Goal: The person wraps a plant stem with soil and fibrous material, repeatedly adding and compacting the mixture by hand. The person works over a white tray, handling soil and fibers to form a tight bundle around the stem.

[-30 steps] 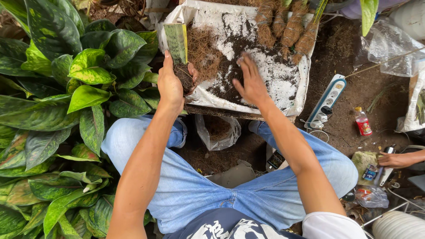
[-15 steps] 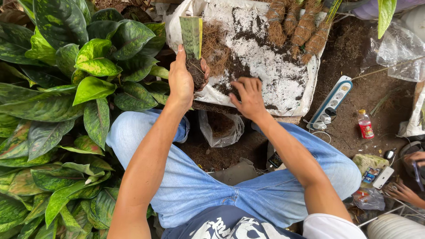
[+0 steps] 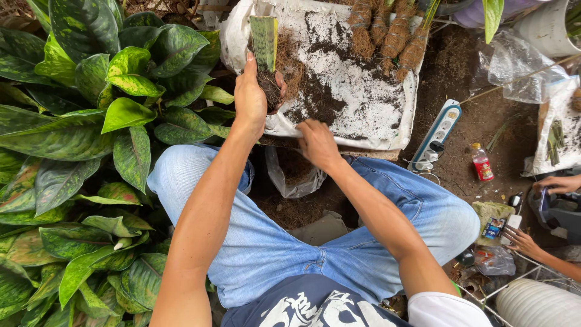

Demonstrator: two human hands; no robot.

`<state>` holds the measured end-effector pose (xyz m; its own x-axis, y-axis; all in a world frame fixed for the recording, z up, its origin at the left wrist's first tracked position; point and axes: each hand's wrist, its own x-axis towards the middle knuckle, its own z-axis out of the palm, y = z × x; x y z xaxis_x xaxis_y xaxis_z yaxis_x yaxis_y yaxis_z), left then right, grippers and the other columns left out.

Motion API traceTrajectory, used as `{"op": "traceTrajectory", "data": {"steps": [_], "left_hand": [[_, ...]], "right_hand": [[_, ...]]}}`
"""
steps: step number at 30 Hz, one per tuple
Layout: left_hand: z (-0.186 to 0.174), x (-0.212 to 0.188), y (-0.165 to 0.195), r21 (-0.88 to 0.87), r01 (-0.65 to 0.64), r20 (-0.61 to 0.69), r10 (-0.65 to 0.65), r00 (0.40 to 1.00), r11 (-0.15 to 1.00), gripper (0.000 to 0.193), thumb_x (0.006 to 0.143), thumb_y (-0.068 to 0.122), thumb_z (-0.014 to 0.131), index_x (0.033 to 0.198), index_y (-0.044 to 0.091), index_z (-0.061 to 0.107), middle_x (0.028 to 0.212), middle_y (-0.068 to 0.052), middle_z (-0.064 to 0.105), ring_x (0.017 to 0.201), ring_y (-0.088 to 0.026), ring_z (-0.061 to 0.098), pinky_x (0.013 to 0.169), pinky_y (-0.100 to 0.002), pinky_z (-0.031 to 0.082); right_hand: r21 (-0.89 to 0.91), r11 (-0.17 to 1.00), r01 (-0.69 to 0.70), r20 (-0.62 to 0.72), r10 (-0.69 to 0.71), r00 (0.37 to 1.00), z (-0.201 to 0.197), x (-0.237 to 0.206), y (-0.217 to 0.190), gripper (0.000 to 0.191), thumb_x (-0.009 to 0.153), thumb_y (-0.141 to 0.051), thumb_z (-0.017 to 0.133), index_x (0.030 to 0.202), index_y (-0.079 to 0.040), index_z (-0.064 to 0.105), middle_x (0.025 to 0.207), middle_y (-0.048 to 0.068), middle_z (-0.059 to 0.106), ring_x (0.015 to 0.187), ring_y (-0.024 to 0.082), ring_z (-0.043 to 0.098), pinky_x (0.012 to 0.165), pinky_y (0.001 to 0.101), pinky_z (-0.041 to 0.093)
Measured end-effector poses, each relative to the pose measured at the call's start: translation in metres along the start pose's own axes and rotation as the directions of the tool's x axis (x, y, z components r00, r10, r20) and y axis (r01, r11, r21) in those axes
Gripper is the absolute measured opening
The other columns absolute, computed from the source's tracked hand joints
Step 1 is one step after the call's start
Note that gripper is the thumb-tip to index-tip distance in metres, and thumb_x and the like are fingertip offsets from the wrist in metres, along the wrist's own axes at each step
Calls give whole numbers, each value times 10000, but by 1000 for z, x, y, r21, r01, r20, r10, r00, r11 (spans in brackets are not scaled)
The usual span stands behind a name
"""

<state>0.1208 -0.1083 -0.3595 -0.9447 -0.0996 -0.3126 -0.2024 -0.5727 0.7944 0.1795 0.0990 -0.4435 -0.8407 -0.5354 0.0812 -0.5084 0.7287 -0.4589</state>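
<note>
My left hand [image 3: 253, 97] holds a cut green plant piece [image 3: 264, 42] upright, with a clump of dark soil and brown fibre at its base, over the left part of a white sheet [image 3: 369, 109] strewn with soil. My right hand [image 3: 316, 144] hovers at the near edge of that sheet, fingers curled downward; whether it holds anything is hidden. A clear plastic bag [image 3: 290, 177] with soil hangs just below it, between my knees.
Broad green speckled leaves [image 3: 91, 133] fill the left side. Fibre-wrapped plant bundles [image 3: 387, 33] lie at the sheet's far end. A power strip [image 3: 437, 134] and a small red bottle [image 3: 482, 162] lie on the dirt at right. Another person's hands [image 3: 560, 183] work at the right edge.
My right hand has drawn back from the soil on the sheet to its near edge. My left hand still holds the plant piece up, shifted slightly.
</note>
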Motion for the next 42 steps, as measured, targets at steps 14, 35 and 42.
{"op": "traceTrajectory", "data": {"steps": [14, 35, 42], "left_hand": [[4, 4, 0, 11, 40, -11, -40, 999, 999, 641, 1085, 512, 314, 796, 37, 633, 617, -85, 624, 501, -175, 555, 469, -317, 429], [5, 12, -10, -13, 13, -22, -13, 1000, 1000, 635, 1095, 460, 356, 814, -18, 666, 694, -99, 655, 592, -205, 600, 593, -349, 495], [10, 10, -8, -59, -19, 3, 19, 1000, 998, 593, 1101, 435, 350, 853, -14, 647, 714, -102, 650, 606, -207, 606, 606, -348, 510]], "right_hand": [[-89, 961, -260, -262, 229, 937, 0, -6, 11, 229, 788, 19, 723, 959, -22, 576, 959, 154, 620, 953, 348, 621, 832, 476, 489], [-180, 947, -265, -229, 221, 948, 20, 36, -23, 297, 800, -65, 783, 1036, -112, 609, 1052, 63, 668, 1103, 285, 616, 943, 438, 460], [154, 973, -169, -9, 173, 985, 11, 25, -31, 613, 932, -390, 741, 1345, 10, 529, 1360, 207, 516, 1284, 386, 490, 1079, 508, 387]]}}
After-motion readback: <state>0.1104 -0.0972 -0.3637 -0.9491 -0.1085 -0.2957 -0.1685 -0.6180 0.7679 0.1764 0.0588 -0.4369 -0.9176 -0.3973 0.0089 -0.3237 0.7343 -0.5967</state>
